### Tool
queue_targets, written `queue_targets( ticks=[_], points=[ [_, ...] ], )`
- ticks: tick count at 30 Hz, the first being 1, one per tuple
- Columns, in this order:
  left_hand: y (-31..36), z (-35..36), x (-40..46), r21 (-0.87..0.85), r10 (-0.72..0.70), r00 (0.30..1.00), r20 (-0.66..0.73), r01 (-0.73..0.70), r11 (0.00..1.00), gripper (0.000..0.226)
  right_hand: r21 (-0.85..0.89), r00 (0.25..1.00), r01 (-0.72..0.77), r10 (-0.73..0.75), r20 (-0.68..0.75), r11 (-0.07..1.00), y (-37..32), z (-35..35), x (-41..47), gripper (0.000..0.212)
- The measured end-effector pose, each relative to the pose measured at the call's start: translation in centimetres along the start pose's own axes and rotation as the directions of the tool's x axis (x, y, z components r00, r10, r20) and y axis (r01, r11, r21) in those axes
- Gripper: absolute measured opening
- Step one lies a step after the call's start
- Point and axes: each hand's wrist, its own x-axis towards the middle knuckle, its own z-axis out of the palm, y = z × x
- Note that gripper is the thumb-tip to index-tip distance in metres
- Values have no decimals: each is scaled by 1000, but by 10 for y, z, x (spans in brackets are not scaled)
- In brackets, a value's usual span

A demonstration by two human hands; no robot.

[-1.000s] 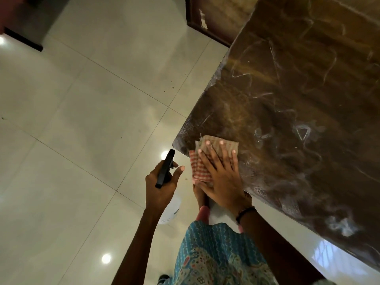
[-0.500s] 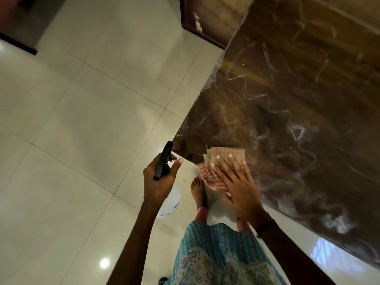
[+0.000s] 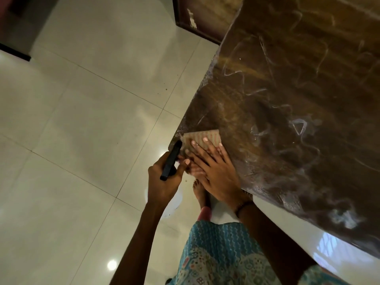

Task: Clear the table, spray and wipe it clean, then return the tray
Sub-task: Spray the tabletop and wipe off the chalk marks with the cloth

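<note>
1. While the right hand (image 3: 213,171) lies flat with its fingers straight and spread, it presses a folded checked cloth (image 3: 202,138) onto the near left corner of the dark wooden table (image 3: 287,99).
2. Pale wet streaks and smears cover the tabletop to the right of the cloth.
3. Just left of that corner, off the table's edge, the left hand (image 3: 162,182) has its fingers curled round a spray bottle (image 3: 170,161); its black head shows above the fist and a white body below.
4. A bare foot (image 3: 200,194) stands on the glossy white tiled floor (image 3: 82,140) beneath the hands.
</note>
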Motion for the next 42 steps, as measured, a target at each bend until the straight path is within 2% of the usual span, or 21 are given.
queue_targets(
  ticks=[4, 8, 15, 20, 22, 29, 34, 38, 42],
  points=[
    [15, 13, -1, -69, -21, 994, 105, 28, 997, 14, -9, 990, -143, 143, 14, 990, 34, 10, -77, 61],
    [22, 35, 0, -118, -96, 973, 209, 122, 985, 21, -3, 978, -207, 207, 14, 978, 45, 7, -101, 62],
    [21, 52, 6, -32, -106, 973, 205, 115, 993, 20, 39, 979, -203, 203, 20, 978, 45, 4, -99, 61],
    [22, 50, 13, -83, -210, 955, 211, 232, 969, 17, 53, 980, -201, 201, 11, 978, 45, 1, -96, 73],
    [25, 49, 16, -72, -212, 959, 188, 229, 971, 18, 37, 981, -192, 192, 7, 981, 48, 0, -95, 75],
    [30, 39, 26, -89, -210, 960, 186, 230, 969, 16, 88, 983, -184, 186, -11, 979, 55, -13, -64, 82],
    [45, 23, 29, -120, -160, 972, 173, 182, 976, 12, 107, 981, -173, 181, -71, 979, 41, -25, 21, 78],
    [50, 16, 31, -127, -179, 975, 129, 195, 972, 21, 38, 993, -75, 78, -84, 996, 19, -33, 95, 73],
    [51, 13, 37, -127, -190, 974, 119, 205, 971, 19, 33, 995, 8, -4, -103, 999, 18, -28, 80, 63]
  ],
)
